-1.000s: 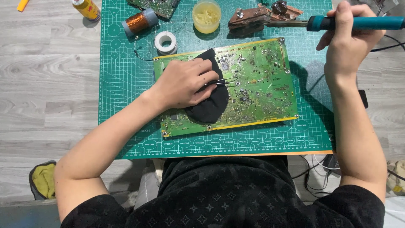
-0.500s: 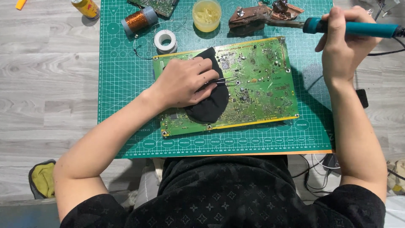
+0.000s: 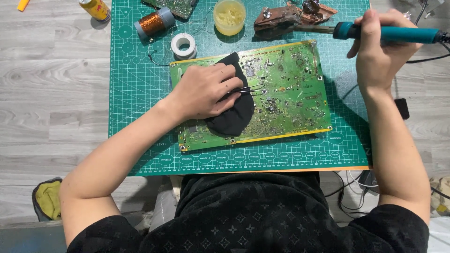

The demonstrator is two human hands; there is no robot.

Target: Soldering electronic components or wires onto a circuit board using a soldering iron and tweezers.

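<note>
Left hand (image 3: 206, 91): rests on a black cloth (image 3: 232, 117) laid over the circuit board (image 3: 286, 89), fingers pressed together, pinching thin metal tweezers (image 3: 251, 89) whose tips reach out past the fingertips onto the bare board.

Right hand (image 3: 379, 56): raised beyond the board's far corner, fingers curled tight around the teal handle of a soldering iron (image 3: 389, 33); the metal tip points away from the hand toward a brown, crusted stand (image 3: 293, 15).

Circuit board: large, green, flat on a green cutting mat (image 3: 136, 93) on the grey tabletop (image 3: 51, 79), directly under the left hand. Judged stiff and light but fragile, its face crowded with small parts; best gripped by its bare edges. Soldering iron: judged light, hot at the tip; hold by the handle only.

Beyond the left hand: white solder spool (image 3: 183, 45), copper wire spool (image 3: 153, 22), yellow jar (image 3: 229, 16).

Hard to make out: what the tweezer tips grip, if anything; the board under the cloth is hidden; the iron's cord and a second board at the top edge are cut off.
</note>
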